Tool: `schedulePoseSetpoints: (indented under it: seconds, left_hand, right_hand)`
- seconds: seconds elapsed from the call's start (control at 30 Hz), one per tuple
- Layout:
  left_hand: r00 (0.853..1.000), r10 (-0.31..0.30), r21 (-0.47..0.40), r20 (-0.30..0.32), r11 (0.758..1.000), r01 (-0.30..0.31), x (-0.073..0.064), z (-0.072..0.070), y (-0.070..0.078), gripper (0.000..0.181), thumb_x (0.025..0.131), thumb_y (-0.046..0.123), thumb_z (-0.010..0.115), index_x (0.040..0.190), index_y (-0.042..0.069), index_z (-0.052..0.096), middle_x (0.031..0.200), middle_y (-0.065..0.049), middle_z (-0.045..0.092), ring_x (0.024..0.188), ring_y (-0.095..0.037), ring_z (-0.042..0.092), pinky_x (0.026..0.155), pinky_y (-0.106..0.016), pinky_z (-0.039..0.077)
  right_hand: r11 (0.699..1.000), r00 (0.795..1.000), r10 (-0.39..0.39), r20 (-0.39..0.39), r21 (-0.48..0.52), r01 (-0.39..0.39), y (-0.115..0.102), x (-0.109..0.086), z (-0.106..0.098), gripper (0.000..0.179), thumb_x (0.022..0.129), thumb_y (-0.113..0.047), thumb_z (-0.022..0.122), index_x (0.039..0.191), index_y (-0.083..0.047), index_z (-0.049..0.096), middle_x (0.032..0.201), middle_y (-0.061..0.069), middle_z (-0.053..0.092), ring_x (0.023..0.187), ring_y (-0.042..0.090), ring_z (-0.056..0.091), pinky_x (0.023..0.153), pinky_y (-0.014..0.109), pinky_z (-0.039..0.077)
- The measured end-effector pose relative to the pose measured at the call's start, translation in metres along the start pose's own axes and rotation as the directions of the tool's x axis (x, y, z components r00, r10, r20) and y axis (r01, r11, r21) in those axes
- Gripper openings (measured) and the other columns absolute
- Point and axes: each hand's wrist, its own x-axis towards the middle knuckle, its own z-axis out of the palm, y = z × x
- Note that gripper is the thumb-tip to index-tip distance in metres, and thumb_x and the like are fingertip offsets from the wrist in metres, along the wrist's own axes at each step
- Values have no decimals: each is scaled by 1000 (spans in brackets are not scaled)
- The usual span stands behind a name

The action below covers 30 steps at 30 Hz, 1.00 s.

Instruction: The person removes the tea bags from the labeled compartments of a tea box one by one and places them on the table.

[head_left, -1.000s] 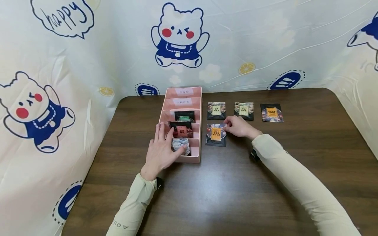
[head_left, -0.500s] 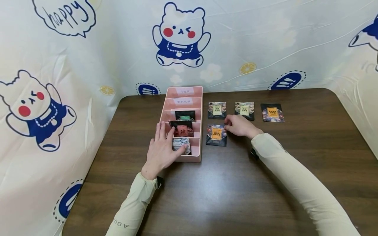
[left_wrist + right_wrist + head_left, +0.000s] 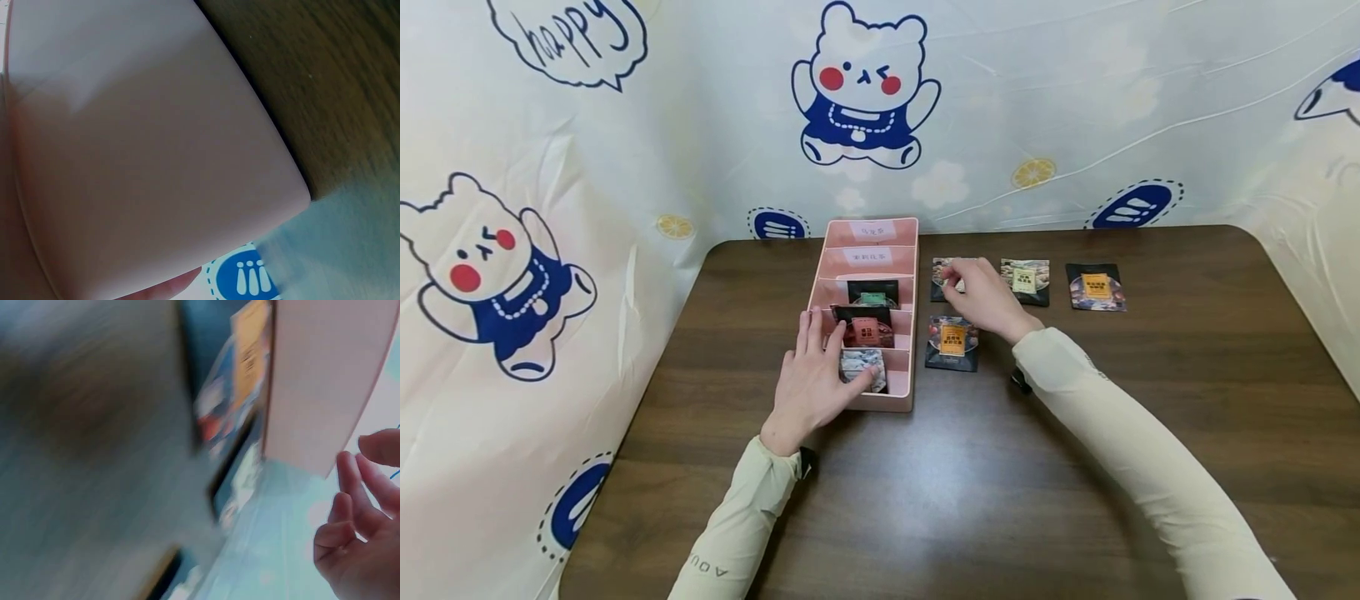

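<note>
"happy": speech bubble [image 3: 571, 42] on backdrop [image 3: 715, 150] | "!!!": blue ovals [image 3: 1133, 206], same backdrop | "乌龙茶", "茉莉花茶": pale labels [image 3: 871, 257], pink box [image 3: 880, 402], two rear compartments | left sleeve [image 3: 741, 500]: letters partly legible | sachets [image 3: 952, 357]: print too small

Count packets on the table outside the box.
4: far row's left packet, middle packet, right packet; near packet in front of the left one. Right hand partly hides the left packet.
</note>
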Motion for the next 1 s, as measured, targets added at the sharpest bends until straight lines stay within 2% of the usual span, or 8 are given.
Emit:
schedulePoseSetpoints:
  seconds: [0.13,0.4,0.67,0.83,1.0]
  left_hand:
    - [1000,3,1,5,1000,-3,0,-1,1,93,82,78,40,148,13,38,162,-18,8,151,-35,4,99,-65,39]
    - [1000,3,7,2,1000,-3,1,-1,2,93,82,79,39,148,14,38,163,-17,8,151,-35,4,100,-65,39]
    - [1000,-1,18,10,1000,1,1,1,1,93,82,80,37,149,15,37,163,-16,7,151,-35,4,101,-65,39]
    - [1000,-6,17,13,1000,5,1,1,0,93,82,80,38,148,15,37,163,-16,6,151,-35,3,101,-65,38]
    - [1000,-6,14,13,1000,6,0,1,0,93,82,79,38,149,15,37,163,-16,6,151,-35,3,101,-65,38]
  right_hand:
    - [999,999,-21,-38,30,22,-15,7,4,18,95,-16,56,109,-8,65,102,5,68,99,29,52,81,38,43]
    - [998,998,-61,2,-5,61,-36,16,15,19,95,-17,58,110,-7,64,101,4,68,91,22,49,79,36,41]
    - [993,996,-66,61,-97,72,-45,22,24,16,95,-20,55,108,-12,62,101,0,68,90,21,46,74,34,41]
    - [982,996,-80,47,-166,87,-48,25,29,16,94,-17,54,108,-11,60,95,2,69,84,23,47,69,33,40]
    - [981,996,-70,49,-180,77,-52,26,32,16,95,-17,55,108,-10,60,92,3,69,83,24,49,70,35,41]
